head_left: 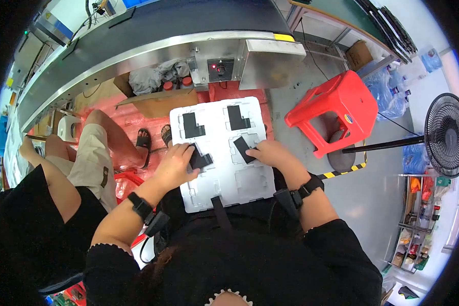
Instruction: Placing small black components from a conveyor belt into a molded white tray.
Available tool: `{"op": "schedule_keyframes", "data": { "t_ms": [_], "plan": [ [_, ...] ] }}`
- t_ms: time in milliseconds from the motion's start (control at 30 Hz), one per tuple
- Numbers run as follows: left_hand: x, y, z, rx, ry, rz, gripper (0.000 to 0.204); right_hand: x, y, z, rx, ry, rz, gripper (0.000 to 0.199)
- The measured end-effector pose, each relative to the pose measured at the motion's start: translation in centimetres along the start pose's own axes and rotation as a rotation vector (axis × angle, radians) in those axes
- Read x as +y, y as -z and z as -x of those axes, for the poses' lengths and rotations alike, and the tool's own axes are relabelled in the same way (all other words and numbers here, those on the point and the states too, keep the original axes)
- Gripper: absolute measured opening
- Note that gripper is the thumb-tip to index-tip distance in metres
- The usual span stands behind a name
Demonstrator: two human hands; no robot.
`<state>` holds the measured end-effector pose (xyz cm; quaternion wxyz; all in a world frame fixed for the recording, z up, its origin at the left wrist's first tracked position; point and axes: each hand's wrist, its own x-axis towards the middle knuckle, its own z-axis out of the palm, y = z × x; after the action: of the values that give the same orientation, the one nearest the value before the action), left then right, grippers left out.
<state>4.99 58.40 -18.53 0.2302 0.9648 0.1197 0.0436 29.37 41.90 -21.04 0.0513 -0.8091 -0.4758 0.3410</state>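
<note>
A white moulded plastic tray (222,188) rests across my lap, with shallow recesses in its surface. My left hand (174,166) is closed at the left edge of a flat black L-shaped piece (201,160), fingertips on its upper edge and thumb lower down. Pinched at its right side by my right hand (273,154), another flat black piece (243,149) lies at a slant over the tray. Part of its outline is hidden by the fingers. Farther up, a black L-shaped piece (193,126) sits in the left recess and a similar black piece (236,118) in the right one.
Ahead runs a dark conveyor belt (188,23) with a metal side and control box (221,70). A red stool (336,109) and a black fan (445,133) stand right. At left sits another person (94,173). A cardboard box (160,103) lies under the conveyor.
</note>
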Motion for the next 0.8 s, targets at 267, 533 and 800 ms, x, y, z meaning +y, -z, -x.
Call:
{"op": "schedule_keyframes", "data": {
  "t_ms": [267, 533, 800],
  "plan": [
    [-0.7, -1.2, 0.8, 0.036, -0.044, -0.127, 0.044, 0.5, -0.6, 0.7, -0.128, -0.419, -0.731, 0.045],
    [1.0, -3.9, 2.3, -0.076, -0.013, -0.212, 0.051, -1.5, -1.0, 1.2, 0.12, -0.198, 0.025, 0.05],
    [0.4, -4.0, 3.7, -0.029, 0.014, -0.231, 0.044, -3.5, 9.5, 0.7, 0.133, 0.164, -0.111, 0.041]
  ]
}}
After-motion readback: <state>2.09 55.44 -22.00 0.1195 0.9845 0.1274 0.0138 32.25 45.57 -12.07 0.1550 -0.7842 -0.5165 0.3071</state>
